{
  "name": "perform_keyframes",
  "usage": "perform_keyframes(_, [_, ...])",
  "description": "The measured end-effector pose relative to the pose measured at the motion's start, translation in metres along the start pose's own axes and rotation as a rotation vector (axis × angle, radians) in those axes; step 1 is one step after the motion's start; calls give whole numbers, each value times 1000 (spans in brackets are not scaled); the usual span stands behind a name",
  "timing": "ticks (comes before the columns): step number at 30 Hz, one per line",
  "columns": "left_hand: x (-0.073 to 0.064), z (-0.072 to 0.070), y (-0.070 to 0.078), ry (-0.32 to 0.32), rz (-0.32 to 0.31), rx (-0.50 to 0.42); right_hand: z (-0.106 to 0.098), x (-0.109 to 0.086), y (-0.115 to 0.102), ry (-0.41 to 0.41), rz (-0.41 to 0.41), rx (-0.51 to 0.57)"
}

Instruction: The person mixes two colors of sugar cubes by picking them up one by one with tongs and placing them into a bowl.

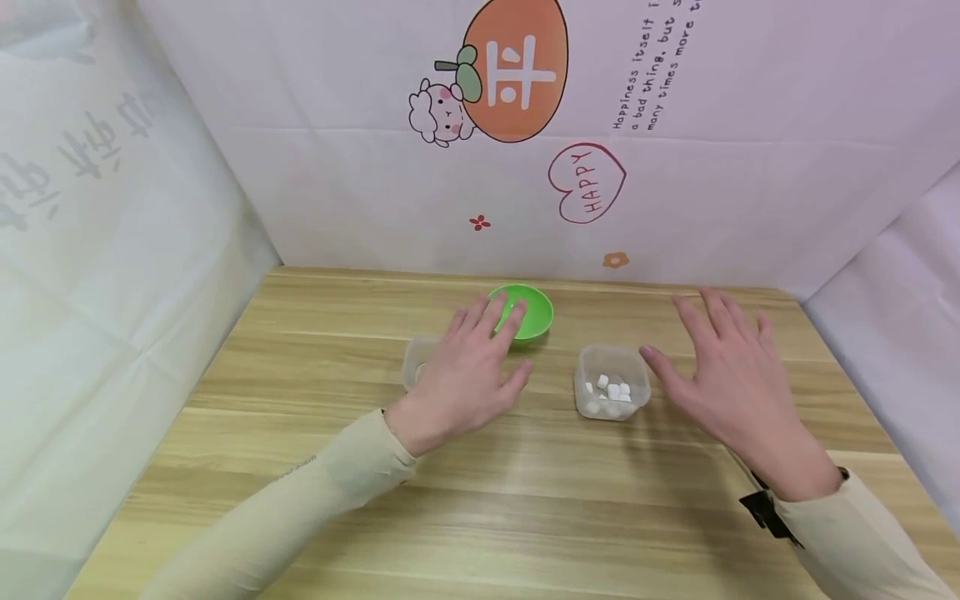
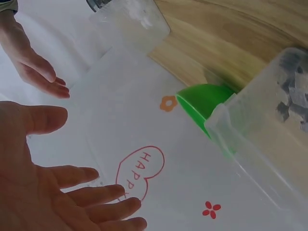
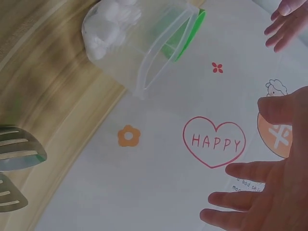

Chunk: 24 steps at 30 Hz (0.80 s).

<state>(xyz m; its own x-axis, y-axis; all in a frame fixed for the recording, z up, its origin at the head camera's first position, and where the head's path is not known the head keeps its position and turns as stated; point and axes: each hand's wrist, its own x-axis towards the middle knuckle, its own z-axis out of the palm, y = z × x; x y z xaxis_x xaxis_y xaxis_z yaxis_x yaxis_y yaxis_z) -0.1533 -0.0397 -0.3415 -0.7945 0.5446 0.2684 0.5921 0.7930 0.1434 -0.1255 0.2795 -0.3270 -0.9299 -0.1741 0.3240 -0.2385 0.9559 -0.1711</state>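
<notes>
My left hand (image 1: 468, 371) hovers with fingers spread, holding nothing. In the head view it covers much of a clear plastic container (image 1: 417, 357) and overlaps a green bowl (image 1: 536, 312) at the back. The left wrist view shows several dark, shiny pieces (image 2: 294, 98) inside that container. My right hand (image 1: 738, 379) is also raised and holds nothing, its thumb apart from the fingers. Just left of it stands a second clear container (image 1: 612, 358) with several small white cubes (image 1: 614, 392) at its bottom.
Slotted metal utensil heads (image 3: 19, 149) lie on the wooden table (image 1: 480, 517) at the left edge of the right wrist view. A white printed cloth (image 1: 360, 200) rises behind the table, and white sheets (image 1: 97, 300) hang at both sides.
</notes>
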Motion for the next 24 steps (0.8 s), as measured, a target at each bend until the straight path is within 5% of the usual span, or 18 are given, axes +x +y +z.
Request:
perform_keyframes(10, [6,10,11,-27,39,-49,2,-14,9,1,2,15])
perform_keyframes(24, [14,26,27,-124,4,-203,6,-32,20,22,-3,0])
